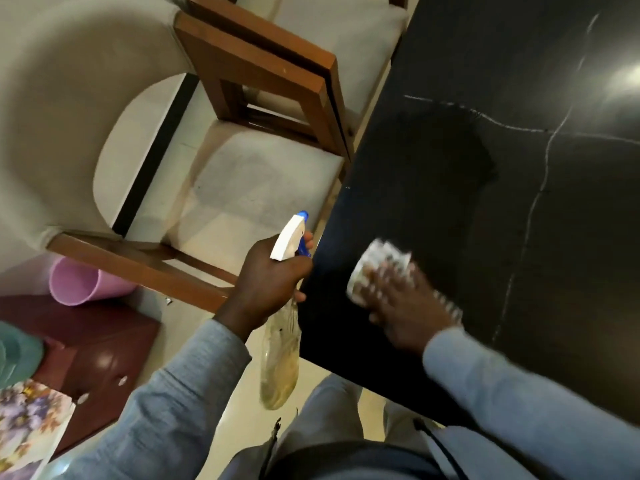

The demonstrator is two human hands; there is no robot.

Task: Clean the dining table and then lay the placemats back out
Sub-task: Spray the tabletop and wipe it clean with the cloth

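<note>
At far left, a floral-print item (29, 424) lies beside a dark red cabinet (104, 344), with a teal object (17, 348) at the frame edge and a pink bucket (78, 284) tipped on its side just above the cabinet. Two wooden chairs (263, 84) with pale seat cushions stand along the left edge of the table (519, 202), on a light tiled floor (221, 244). The left hand (270, 282), in a blue-grey sleeve, is curled round the neck of a spray bottle (280, 362); its white and blue trigger head points up and away, and the clear body with yellowish liquid hangs below the hand, just off the table's near-left corner. On the black, white-veined tabletop, near that corner, the right hand (405, 306) presses a cloth (377, 268) flat against the surface, fingers spread across it; both are motion-blurred. A darker patch shows on the tabletop beyond the cloth. A bright reflection sits at the table's upper right.
</note>
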